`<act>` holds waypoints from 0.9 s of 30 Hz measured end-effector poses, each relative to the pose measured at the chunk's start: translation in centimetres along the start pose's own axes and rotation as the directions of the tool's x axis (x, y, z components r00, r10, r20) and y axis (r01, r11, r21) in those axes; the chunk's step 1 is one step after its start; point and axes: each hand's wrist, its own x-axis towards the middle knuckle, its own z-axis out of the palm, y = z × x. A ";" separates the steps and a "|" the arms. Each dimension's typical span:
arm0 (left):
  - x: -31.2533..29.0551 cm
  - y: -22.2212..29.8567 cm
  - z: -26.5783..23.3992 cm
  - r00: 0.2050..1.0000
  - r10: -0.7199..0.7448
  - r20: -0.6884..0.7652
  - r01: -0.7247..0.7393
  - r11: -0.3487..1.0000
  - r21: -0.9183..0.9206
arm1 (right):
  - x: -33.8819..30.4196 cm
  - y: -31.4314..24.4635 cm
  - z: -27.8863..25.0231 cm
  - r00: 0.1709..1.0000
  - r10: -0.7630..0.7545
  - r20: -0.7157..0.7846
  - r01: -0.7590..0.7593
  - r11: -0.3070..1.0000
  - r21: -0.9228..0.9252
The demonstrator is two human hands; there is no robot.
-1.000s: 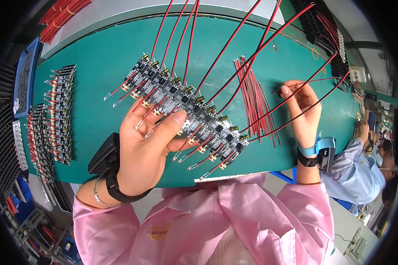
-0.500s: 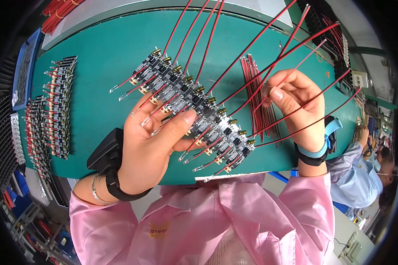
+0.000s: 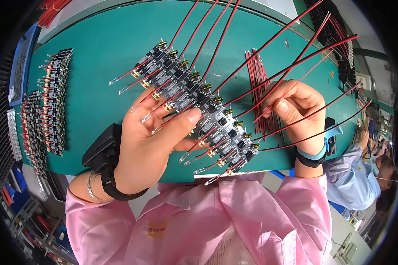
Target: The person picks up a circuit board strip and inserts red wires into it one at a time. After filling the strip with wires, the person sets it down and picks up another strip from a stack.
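My left hand (image 3: 148, 139) grips a long panel of small circuit boards (image 3: 194, 95) from its near left side, thumb on top and fingers beneath. The panel slants from far left to near right. Short red leads with clear LED-like tips stick out along its near edge, and long red-and-black wires (image 3: 221, 39) fan out from its far edge. Between thumb and forefinger, my right hand (image 3: 300, 108) pinches a thin red wire (image 3: 314, 68); its lower end points toward the panel without touching it. A bundle of red-and-black wires (image 3: 255, 68) lies on the mat behind that hand.
On the green mat (image 3: 106, 53), more wired board panels (image 3: 53, 106) stand at the left, beside a blue tray (image 3: 24, 62). A heap of red wires (image 3: 53, 13) sits far left. At the right edge, a person in light blue (image 3: 353, 185) is at work.
The panel has shifted slightly to the right in my left hand's grip. My right hand, with the wire still pinched, has moved a little nearer to me.
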 end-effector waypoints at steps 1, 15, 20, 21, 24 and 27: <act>0.0 0.0 0.0 1.000 -0.002 -0.003 0.002 1.000 0.000 | 0.0 0.1 0.0 1.000 0.001 0.000 -0.001 1.000 0.001; 0.0 0.0 0.0 1.000 -0.012 0.007 0.012 1.000 -0.005 | -0.3 0.1 0.5 0.998 0.004 0.066 -0.003 1.000 -0.016; 0.0 0.1 -0.1 1.000 -0.017 0.010 0.017 1.000 0.007 | -0.3 0.1 0.4 0.996 -0.022 0.089 0.030 0.996 -0.088; 0.0 0.1 -0.1 1.000 -0.021 0.005 0.021 1.000 0.009 | -0.3 0.1 0.4 0.996 -0.021 0.089 0.029 0.996 -0.088; 0.0 0.1 -0.1 1.000 -0.029 -0.006 0.029 0.999 0.013 | -0.2 0.3 0.4 0.995 -0.062 0.075 0.067 0.996 -0.065; 0.0 0.1 -0.1 0.999 -0.033 -0.005 0.033 0.999 0.029 | -0.3 0.5 0.4 0.995 -0.050 0.082 0.053 0.998 -0.033</act>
